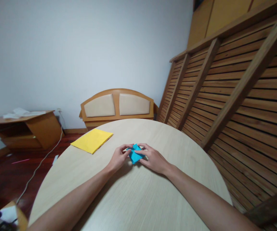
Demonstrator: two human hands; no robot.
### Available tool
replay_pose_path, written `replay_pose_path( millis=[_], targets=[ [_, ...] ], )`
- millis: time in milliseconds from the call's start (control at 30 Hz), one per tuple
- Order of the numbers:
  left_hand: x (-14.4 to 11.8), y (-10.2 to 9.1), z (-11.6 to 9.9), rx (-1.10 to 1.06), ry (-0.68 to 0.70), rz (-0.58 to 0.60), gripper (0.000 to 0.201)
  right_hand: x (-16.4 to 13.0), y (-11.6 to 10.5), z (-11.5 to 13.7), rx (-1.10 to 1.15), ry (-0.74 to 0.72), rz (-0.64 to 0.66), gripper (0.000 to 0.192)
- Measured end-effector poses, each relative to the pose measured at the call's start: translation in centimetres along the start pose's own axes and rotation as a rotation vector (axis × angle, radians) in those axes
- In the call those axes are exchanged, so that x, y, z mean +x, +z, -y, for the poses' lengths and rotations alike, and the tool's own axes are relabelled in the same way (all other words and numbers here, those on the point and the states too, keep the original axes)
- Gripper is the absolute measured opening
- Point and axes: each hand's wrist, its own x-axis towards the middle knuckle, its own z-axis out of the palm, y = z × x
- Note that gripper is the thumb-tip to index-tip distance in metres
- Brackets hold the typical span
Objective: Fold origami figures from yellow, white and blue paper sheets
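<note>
A small blue folded paper (pixel 135 156), roughly diamond-shaped with crease lines, is held between my two hands over the middle of the round table. My left hand (pixel 119 157) grips its left corner, thumb on top and fingers curled behind. On the other side, my right hand (pixel 154 158) has its fingers on the paper's right edge and upper face. The underside of the paper is hidden. Further back on the left lies a yellow sheet or stack of paper (pixel 92 140), apart from both hands.
The pale round table (pixel 177 141) fills the foreground. Slatted wooden panels (pixel 244 96) lean along the right. Behind stands a headboard (pixel 116 102) with cream pads. On the left are a low wooden cabinet (pixel 44 128), a cable (pixel 42 160) on the floor and an open box (pixel 20 218).
</note>
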Motion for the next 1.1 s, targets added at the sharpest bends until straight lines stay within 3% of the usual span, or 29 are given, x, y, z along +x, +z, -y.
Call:
replay_pose_path(
  millis=[233,367,467,567,700,867,1100],
  targets=[
    [0.4,-0.2,0.8,0.059,0.081,-0.057,0.037,-0.2,-0.5,0.0,0.086,-0.002,0.003,0.047],
    [0.5,-0.3,1.2,0.115,0.103,-0.069,0.033,0.0,-0.2,-0.6,0.27,0.115,-0.132,0.057],
    [0.4,-0.2,1.4,0.107,0.134,-0.024,0.032,0.4,0.1,-0.8,0.424,0.274,-0.192,0.045],
    [0.2,0.0,1.4,0.15,0.168,-0.001,0.033,0.7,0.3,-0.7,0.488,0.299,-0.161,0.027],
    [-0.1,0.2,1.2,0.2,0.181,0.012,0.039,0.7,0.1,-0.3,0.452,0.25,-0.168,0.024],
    [-0.2,0.4,0.8,0.26,0.159,0.048,0.03,0.7,-0.1,-0.1,0.402,0.226,-0.16,0.023],
    [0.0,0.3,0.6,0.262,0.109,-0.051,0.039,0.5,0.0,-0.8,0.167,0.349,-0.172,0.03]
  ],
)
